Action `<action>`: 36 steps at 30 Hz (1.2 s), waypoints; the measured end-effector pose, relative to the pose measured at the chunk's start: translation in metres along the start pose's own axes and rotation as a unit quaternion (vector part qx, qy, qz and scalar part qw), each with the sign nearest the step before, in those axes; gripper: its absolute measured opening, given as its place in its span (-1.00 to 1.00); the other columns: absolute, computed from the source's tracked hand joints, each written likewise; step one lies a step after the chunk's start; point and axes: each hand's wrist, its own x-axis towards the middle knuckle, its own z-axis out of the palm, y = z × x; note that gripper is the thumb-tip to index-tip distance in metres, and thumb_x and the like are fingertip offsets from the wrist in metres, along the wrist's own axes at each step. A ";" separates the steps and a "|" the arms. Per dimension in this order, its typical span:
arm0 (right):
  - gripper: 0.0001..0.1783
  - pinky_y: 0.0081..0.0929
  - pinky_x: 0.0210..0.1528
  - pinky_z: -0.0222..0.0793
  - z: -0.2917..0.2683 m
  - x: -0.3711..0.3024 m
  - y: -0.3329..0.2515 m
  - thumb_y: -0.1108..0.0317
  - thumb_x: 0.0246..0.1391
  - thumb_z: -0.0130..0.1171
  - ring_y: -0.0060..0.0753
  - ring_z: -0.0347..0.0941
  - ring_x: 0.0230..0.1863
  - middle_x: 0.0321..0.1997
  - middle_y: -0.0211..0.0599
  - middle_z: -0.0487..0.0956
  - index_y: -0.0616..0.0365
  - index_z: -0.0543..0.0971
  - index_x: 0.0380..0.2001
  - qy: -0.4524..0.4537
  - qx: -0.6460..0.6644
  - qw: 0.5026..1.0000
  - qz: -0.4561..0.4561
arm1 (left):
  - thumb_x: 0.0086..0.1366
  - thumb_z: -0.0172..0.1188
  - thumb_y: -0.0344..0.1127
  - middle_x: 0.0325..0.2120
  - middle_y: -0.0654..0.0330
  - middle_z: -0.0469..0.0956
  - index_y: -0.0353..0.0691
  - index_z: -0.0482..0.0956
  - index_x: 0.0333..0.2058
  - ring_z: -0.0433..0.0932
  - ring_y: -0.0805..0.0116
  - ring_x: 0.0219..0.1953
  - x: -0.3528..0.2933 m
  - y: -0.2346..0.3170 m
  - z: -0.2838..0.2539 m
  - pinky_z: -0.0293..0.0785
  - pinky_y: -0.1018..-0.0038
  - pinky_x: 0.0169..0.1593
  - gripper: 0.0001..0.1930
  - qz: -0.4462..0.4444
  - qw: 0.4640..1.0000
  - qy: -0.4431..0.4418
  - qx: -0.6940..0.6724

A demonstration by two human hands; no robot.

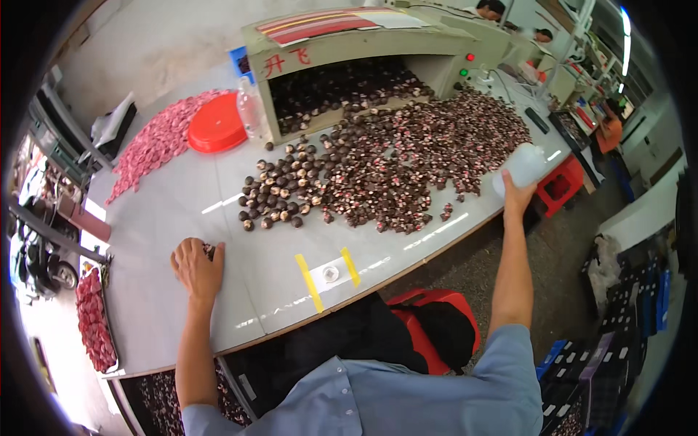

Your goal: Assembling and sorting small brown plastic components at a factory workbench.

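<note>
My right hand [518, 192] grips a translucent whitish plastic bottle [525, 164] at the table's right front edge. On the left side of the grey table [160, 312], my left hand [198, 267] rests with curled fingers. A small dark speckled piece [209, 251] shows between its thumb and forefinger; the palm side is hidden. Between the hands, farther back, spreads a heap of dark brown pieces with pink and white bits [392, 174]. Dark round balls [280, 190], some with pale patches, lie at its left. A small white round part [331, 275] sits on paper between yellow tape strips near the front edge.
A machine [363, 43] with a wide opening stands at the back, dark balls inside it. Pink discs [163, 134], a red round plastic lid or basin [218, 123] and a clear bottle [249, 109] are at back left. A red stool [443, 320] stands below the front edge.
</note>
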 end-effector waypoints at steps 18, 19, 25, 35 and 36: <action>0.28 -0.07 0.43 0.31 -0.071 -0.182 -0.244 0.35 -0.37 0.68 0.00 0.42 0.37 0.41 -0.07 0.44 0.16 0.24 0.49 -0.477 -0.073 0.830 -0.279 | 0.35 0.31 0.14 0.11 0.10 0.61 -0.18 0.65 0.03 0.50 0.08 0.25 -0.021 -0.071 -0.024 0.20 -0.06 0.41 -0.49 -0.174 0.979 -0.030 0.104; 0.29 -0.03 0.43 0.31 -0.071 -0.185 -0.251 0.32 -0.40 0.70 0.07 0.43 0.35 0.41 -0.06 0.45 0.14 0.25 0.49 -0.474 -0.116 0.800 -0.348 | 0.35 0.32 0.13 0.19 0.11 0.59 -0.16 0.64 0.09 0.44 0.09 0.34 -0.020 -0.069 -0.019 0.10 -0.14 0.48 -0.47 -0.154 0.982 0.022 0.107; 0.16 0.02 0.34 0.32 -0.061 -0.196 -0.266 0.34 -0.37 0.63 0.06 0.45 0.31 0.32 -0.11 0.50 0.09 0.34 0.42 -0.461 -0.149 0.732 -0.479 | 0.30 0.42 -0.02 0.25 0.28 0.54 -0.03 0.66 0.10 0.29 0.11 0.48 -0.023 -0.064 -0.007 -0.10 -0.32 0.51 -0.56 -0.025 0.978 0.190 0.076; 0.13 0.07 0.34 0.32 -0.054 -0.203 -0.285 0.40 -0.37 0.60 0.04 0.44 0.31 0.32 -0.10 0.47 0.03 0.38 0.41 -0.427 -0.224 0.653 -0.584 | 0.22 0.45 -0.14 0.19 0.33 0.57 0.00 0.67 -0.02 0.25 0.15 0.50 -0.028 -0.057 -0.004 -0.09 -0.38 0.48 -0.65 0.026 0.974 0.222 0.032; 0.17 0.08 0.33 0.33 -0.053 -0.203 -0.285 0.39 -0.39 0.62 0.02 0.43 0.32 0.34 -0.11 0.46 -0.03 0.37 0.43 -0.421 -0.230 0.649 -0.591 | 0.22 0.45 -0.15 0.18 0.33 0.57 0.00 0.67 -0.03 0.25 0.15 0.50 -0.028 -0.056 -0.004 -0.09 -0.38 0.48 -0.66 0.031 0.973 0.225 0.028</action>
